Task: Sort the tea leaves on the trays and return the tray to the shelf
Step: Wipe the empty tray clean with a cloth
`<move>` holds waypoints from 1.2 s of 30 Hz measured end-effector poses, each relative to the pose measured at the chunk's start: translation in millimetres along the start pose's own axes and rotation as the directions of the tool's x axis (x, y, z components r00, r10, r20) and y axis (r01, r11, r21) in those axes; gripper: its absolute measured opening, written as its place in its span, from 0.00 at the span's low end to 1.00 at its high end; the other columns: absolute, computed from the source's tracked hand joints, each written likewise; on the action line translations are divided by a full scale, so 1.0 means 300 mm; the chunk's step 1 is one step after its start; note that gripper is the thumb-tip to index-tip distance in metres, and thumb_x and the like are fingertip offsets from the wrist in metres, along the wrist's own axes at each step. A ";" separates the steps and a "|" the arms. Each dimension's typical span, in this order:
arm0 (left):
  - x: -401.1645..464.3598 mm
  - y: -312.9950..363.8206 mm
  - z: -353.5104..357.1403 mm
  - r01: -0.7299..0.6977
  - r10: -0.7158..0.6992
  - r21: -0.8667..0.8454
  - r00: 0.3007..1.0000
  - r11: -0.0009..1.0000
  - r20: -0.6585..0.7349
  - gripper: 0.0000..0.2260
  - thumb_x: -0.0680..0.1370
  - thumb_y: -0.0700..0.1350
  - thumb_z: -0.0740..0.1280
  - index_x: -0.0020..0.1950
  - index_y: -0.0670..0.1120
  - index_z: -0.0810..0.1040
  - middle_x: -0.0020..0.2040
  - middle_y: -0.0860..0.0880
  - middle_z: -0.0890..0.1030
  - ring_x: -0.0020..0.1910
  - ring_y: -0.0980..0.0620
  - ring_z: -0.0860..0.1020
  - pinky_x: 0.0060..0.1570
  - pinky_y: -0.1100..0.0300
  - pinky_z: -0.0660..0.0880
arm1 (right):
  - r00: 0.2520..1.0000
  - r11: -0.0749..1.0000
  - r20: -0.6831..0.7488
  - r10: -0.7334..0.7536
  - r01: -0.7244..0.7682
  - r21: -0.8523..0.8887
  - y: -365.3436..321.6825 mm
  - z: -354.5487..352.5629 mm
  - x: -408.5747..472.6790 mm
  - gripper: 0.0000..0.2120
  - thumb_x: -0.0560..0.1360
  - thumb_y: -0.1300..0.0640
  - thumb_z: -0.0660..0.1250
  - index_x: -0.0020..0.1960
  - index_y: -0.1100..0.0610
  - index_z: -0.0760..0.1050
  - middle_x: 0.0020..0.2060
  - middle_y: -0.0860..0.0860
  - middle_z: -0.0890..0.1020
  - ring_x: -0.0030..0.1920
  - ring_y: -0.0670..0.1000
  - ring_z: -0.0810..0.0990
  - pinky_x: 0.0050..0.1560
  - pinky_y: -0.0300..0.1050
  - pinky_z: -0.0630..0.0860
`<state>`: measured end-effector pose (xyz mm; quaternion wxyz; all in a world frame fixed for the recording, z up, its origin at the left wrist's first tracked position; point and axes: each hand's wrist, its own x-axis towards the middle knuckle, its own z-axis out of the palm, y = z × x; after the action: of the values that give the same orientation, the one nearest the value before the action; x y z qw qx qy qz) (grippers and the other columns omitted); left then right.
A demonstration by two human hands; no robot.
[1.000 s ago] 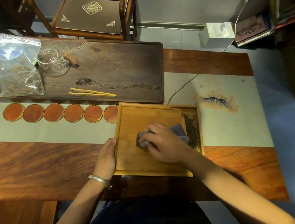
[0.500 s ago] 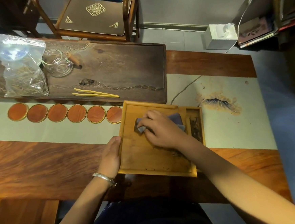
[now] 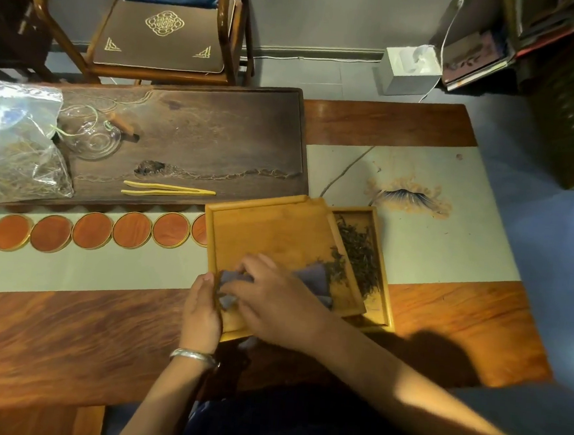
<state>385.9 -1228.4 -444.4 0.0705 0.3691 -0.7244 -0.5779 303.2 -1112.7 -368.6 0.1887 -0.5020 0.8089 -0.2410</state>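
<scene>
the tea leaves lie as a dark loose drift of dry, wiry strands, mostly in the narrow right-hand channel of the lower tray, with a smaller clump on the right part of the upper tray's floor, just beside a grey cloth. they look very light and brittle, the sort of thing that scatters at a nudge and crushes under a pinch, so i would judge them better swept or tipped than picked up.

the upper tray is pale bamboo, thin-walled and stiff, and sits skewed over the lower tray, its near-left corner apparently raised. it is probably light for its size. its smooth floor lets leaves slide, so tilting should send them toward the channel, but a hasty tilt could spill them over the low rim. the raised rims along the long sides look like the safe places to take hold, one hand to each side, kept level when carried.

the right hand is curled down over the cloth, fingers bunching it against the tray floor. the left hand wraps the tray's near-left edge, with a silver bracelet on the wrist.

both trays rest on a pale runner over the wooden surface. to the left runs a row of round coasters; behind them a dark tea board carries yellow tongs, a glass pot and a plastic bag. no shelf can be made out for certain.
</scene>
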 end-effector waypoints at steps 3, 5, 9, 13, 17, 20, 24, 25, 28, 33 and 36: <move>0.000 0.006 -0.018 0.002 -0.002 0.070 1.000 0.998 0.002 0.19 0.80 0.32 0.55 0.42 0.57 0.66 0.42 0.59 0.69 0.36 0.76 0.70 0.38 0.81 0.63 | 0.992 0.998 0.126 -0.027 0.034 -0.059 -0.009 0.065 -0.033 0.13 0.76 0.59 0.62 0.59 0.59 0.74 0.57 0.57 0.71 0.58 0.56 0.66 0.58 0.51 0.67; 0.002 0.002 -0.034 -0.024 0.026 0.115 1.000 0.993 -0.014 0.19 0.82 0.34 0.52 0.40 0.56 0.66 0.39 0.58 0.69 0.35 0.77 0.70 0.37 0.82 0.63 | 0.989 0.997 0.141 -0.036 0.046 -0.070 -0.005 0.082 -0.049 0.13 0.76 0.59 0.63 0.60 0.59 0.73 0.59 0.57 0.70 0.60 0.56 0.65 0.60 0.49 0.65; 0.004 -0.014 -0.047 0.007 -0.012 0.287 1.000 0.958 0.015 0.18 0.82 0.36 0.52 0.45 0.61 0.62 0.46 0.65 0.63 0.44 0.73 0.64 0.45 0.85 0.58 | 0.988 0.992 0.148 -0.048 0.064 -0.106 0.013 0.081 -0.071 0.12 0.75 0.58 0.63 0.57 0.59 0.74 0.56 0.56 0.71 0.57 0.55 0.66 0.56 0.47 0.64; 0.025 -0.018 -0.057 -0.015 0.025 0.215 0.999 0.976 -0.042 0.12 0.83 0.39 0.51 0.46 0.41 0.71 0.38 0.54 0.71 0.38 0.62 0.70 0.36 0.80 0.63 | 0.990 0.992 0.143 0.002 0.016 -0.123 0.065 0.058 -0.113 0.12 0.75 0.58 0.62 0.57 0.59 0.74 0.54 0.55 0.70 0.56 0.54 0.65 0.55 0.48 0.65; 0.033 -0.029 -0.080 -0.049 0.053 0.304 0.999 0.951 -0.003 0.09 0.82 0.36 0.52 0.48 0.44 0.69 0.41 0.61 0.68 0.38 0.73 0.69 0.39 0.77 0.62 | 0.991 0.986 0.121 0.052 -0.032 -0.164 0.127 0.032 -0.176 0.11 0.73 0.60 0.62 0.55 0.58 0.75 0.52 0.54 0.71 0.53 0.53 0.67 0.51 0.45 0.66; 0.045 -0.037 -0.091 -0.050 0.054 0.337 0.999 0.940 -0.004 0.08 0.82 0.35 0.53 0.49 0.46 0.68 0.42 0.60 0.68 0.39 0.76 0.68 0.40 0.79 0.62 | 0.987 0.975 0.108 0.120 -0.097 -0.202 0.165 0.010 -0.215 0.09 0.72 0.61 0.62 0.51 0.58 0.76 0.48 0.55 0.74 0.49 0.53 0.71 0.46 0.44 0.67; 0.053 -0.037 -0.102 -0.071 0.052 0.477 0.997 0.876 0.053 0.25 0.78 0.30 0.56 0.45 0.62 0.57 0.46 0.66 0.59 0.44 0.73 0.59 0.54 0.64 0.57 | 0.981 0.973 0.029 0.191 -0.185 -0.139 0.175 -0.011 -0.220 0.10 0.73 0.62 0.60 0.51 0.58 0.76 0.48 0.55 0.73 0.49 0.55 0.71 0.48 0.49 0.70; 0.051 -0.034 -0.102 -0.066 0.046 0.484 0.997 0.872 0.054 0.25 0.78 0.30 0.56 0.44 0.63 0.55 0.47 0.66 0.58 0.45 0.73 0.58 0.55 0.63 0.57 | 0.982 0.977 -0.008 0.190 -0.190 -0.102 0.162 -0.013 -0.213 0.10 0.73 0.62 0.61 0.52 0.58 0.76 0.49 0.55 0.74 0.49 0.54 0.71 0.48 0.49 0.70; 0.050 -0.029 -0.099 -0.074 0.044 0.506 0.997 0.859 0.070 0.25 0.79 0.30 0.55 0.44 0.63 0.55 0.47 0.65 0.58 0.46 0.73 0.58 0.55 0.64 0.57 | 0.993 0.989 -0.018 0.114 -0.115 -0.097 0.102 0.004 -0.171 0.10 0.73 0.61 0.62 0.52 0.58 0.76 0.50 0.54 0.73 0.51 0.53 0.70 0.49 0.48 0.69; 0.039 -0.012 -0.093 -0.001 0.015 0.230 0.998 0.973 -0.060 0.13 0.83 0.42 0.51 0.44 0.40 0.71 0.37 0.53 0.71 0.36 0.61 0.69 0.33 0.77 0.64 | 0.996 0.982 0.058 0.069 -0.057 -0.178 0.085 0.043 -0.176 0.11 0.72 0.60 0.62 0.54 0.57 0.74 0.51 0.54 0.71 0.52 0.53 0.68 0.49 0.46 0.67; 0.033 -0.017 -0.108 -0.003 0.015 0.228 0.999 0.974 -0.053 0.14 0.83 0.42 0.50 0.43 0.39 0.70 0.36 0.50 0.71 0.34 0.60 0.69 0.31 0.77 0.63 | 0.992 0.982 0.024 0.120 -0.115 -0.152 0.125 0.027 -0.238 0.08 0.70 0.62 0.63 0.49 0.57 0.76 0.46 0.55 0.74 0.47 0.54 0.71 0.44 0.46 0.70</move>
<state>398.3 -1260.3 -441.6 0.0497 0.3870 -0.7855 -0.4805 310.9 -1035.5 -392.2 0.1776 -0.4700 0.8498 -0.1592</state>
